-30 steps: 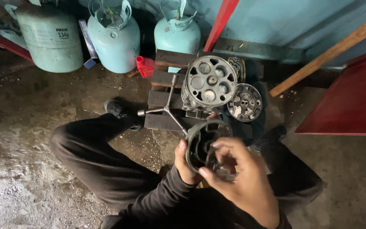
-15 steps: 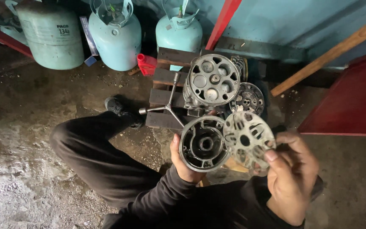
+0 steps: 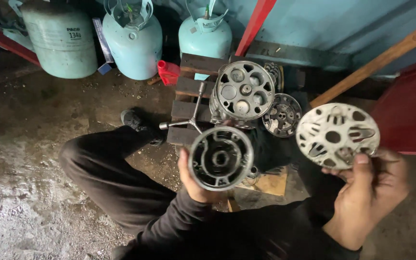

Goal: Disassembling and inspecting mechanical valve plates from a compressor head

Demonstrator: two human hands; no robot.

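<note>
We are sitting on a rough concrete floor (image 3: 34, 192) beside a blue wall (image 3: 323, 24), with three pale gas cylinders (image 3: 133, 43) standing against it. Our left hand (image 3: 196, 180) is gripping a round metal housing (image 3: 221, 158), fingers clamped on its rim. Our right hand (image 3: 369, 192) is holding a perforated metal plate (image 3: 337, 136) by its lower edge, well apart from the housing. A cylinder block (image 3: 244, 91) is resting on dark wooden slats (image 3: 191, 86) ahead. A red panel (image 3: 410, 110) is closing the right side; the left floor is lying open.

Bare hands, the left hand (image 3: 196, 180) and right hand (image 3: 371, 192), emerge from long black sleeves (image 3: 188, 216); black trousers (image 3: 107, 168), black shoe (image 3: 133, 119).
</note>
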